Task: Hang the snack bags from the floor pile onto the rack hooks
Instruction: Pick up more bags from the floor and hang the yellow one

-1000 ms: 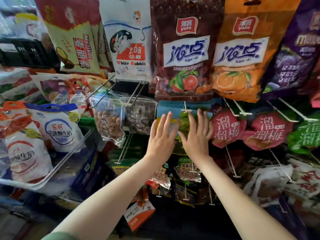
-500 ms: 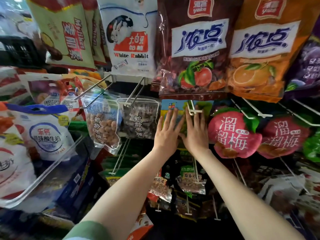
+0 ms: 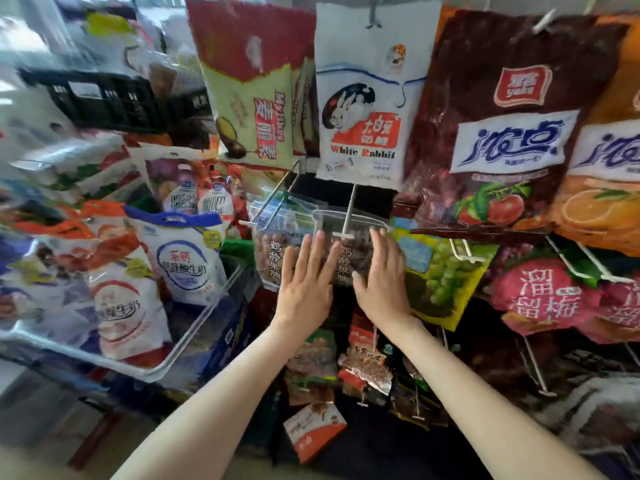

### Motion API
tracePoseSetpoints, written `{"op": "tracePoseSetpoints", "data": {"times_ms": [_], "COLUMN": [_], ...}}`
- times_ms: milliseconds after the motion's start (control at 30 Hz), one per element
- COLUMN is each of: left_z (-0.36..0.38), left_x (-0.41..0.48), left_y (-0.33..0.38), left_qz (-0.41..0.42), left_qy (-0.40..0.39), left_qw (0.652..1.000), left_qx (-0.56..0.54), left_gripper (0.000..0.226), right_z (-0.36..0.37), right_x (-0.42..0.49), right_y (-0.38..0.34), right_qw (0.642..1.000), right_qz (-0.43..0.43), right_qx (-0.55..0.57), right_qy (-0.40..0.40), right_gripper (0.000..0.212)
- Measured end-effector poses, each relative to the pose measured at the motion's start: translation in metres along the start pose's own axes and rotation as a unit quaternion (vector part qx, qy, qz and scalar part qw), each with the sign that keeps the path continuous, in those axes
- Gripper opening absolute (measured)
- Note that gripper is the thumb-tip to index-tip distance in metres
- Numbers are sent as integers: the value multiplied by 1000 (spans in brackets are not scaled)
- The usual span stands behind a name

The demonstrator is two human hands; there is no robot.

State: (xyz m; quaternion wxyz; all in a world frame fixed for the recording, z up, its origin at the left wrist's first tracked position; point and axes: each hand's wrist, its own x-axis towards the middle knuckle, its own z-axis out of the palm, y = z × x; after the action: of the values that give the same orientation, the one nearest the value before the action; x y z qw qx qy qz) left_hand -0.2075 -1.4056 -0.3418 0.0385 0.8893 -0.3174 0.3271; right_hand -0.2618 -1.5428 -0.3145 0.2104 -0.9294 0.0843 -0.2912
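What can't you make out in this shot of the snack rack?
Head view only:
The clear dark-snack bag label, partly covered by the left hand and right hand.
The orange bag, cut off by the right edge.
The bags at far left, motion-blurred.
The floor pile, outside the frame.

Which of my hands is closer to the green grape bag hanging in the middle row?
Right. The right hand lies flat at the left edge of the green grape bag; the left hand is farther left, over the clear nut bags.
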Motion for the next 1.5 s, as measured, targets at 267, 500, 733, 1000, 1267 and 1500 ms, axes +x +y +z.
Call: {"op": "tracePoseSetpoints", "data": {"times_ms": [267, 500, 733, 1000, 1267, 1500], "left_z": [-21, -21, -18, -27, -40, -39], "left_x": [7, -5, -18, -21, -15, -6], "left_y": [-80, -107, -123, -135, -137, -150], "left_qz": [36, 105, 39, -47, -27, -18], "left_qy": [-86, -106, -110, -54, 8, -41], "left_qw": [995, 984, 986, 979, 972, 968], "left_qx": [-36, -98, -120, -192, -234, -245], "left_gripper": [92, 76, 73, 56, 50, 52], "right_z": [13, 41, 41, 31, 15, 9], "right_x": [37, 53, 64, 50, 36, 27], "right_y": [-56, -93, -102, -113, -112, -116], "right_qw": [983, 772, 817, 801, 845, 832], "right_qz": [123, 369, 327, 343, 270, 254], "right_qx": [139, 514, 470, 487, 452, 476], "right_qy": [-6, 54, -69, -53, -95, -128], "right_gripper": [61, 67, 22, 18, 22, 19]}}
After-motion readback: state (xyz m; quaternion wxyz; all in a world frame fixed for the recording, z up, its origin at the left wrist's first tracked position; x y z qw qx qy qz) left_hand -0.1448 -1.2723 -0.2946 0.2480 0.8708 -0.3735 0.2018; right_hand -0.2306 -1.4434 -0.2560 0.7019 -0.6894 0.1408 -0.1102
